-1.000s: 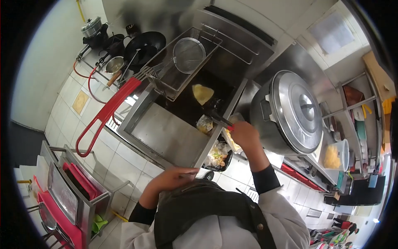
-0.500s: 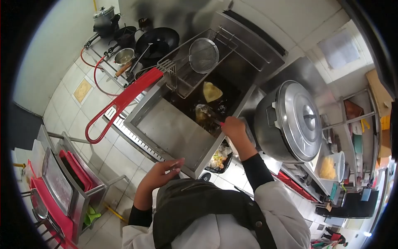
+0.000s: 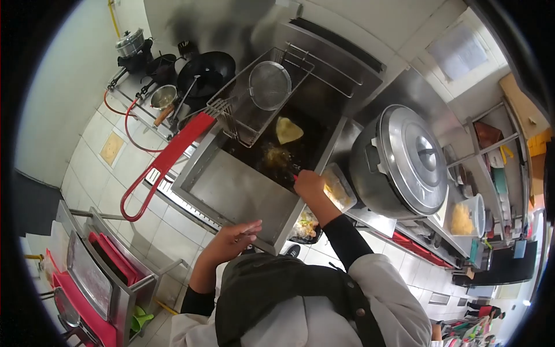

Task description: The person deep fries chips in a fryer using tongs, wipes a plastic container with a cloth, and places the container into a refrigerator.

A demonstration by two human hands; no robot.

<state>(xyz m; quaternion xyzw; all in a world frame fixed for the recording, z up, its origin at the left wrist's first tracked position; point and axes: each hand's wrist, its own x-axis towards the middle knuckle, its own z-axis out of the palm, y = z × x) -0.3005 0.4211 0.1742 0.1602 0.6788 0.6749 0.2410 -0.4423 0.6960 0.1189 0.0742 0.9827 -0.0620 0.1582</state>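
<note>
My right hand (image 3: pixel 309 188) is closed round the red handle of a metal cooking utensil (image 3: pixel 295 171), whose far end reaches into the fryer's dark oil. At that end a browned, blurred piece of food (image 3: pixel 276 157) sits among bubbles, and the utensil's tip is hard to make out. A pale yellow, roughly triangular piece of food (image 3: pixel 289 131) floats just beyond it. My left hand (image 3: pixel 232 242) is held over the near edge of the fryer's flat metal ledge (image 3: pixel 237 188), fingers stretched out and holding nothing.
A wire fryer basket with a long red handle (image 3: pixel 173 156) juts out on the left. A round mesh strainer (image 3: pixel 270 85) rests at the basket. On the right stand a large lidded pot (image 3: pixel 399 162) and a plastic tub (image 3: pixel 338 188). A black wok (image 3: pixel 208 74) is at the back left.
My right hand has moved slightly left with the utensil, and the browned piece has shifted in the oil. My left hand stays by the ledge. The whole view has shifted a little.
</note>
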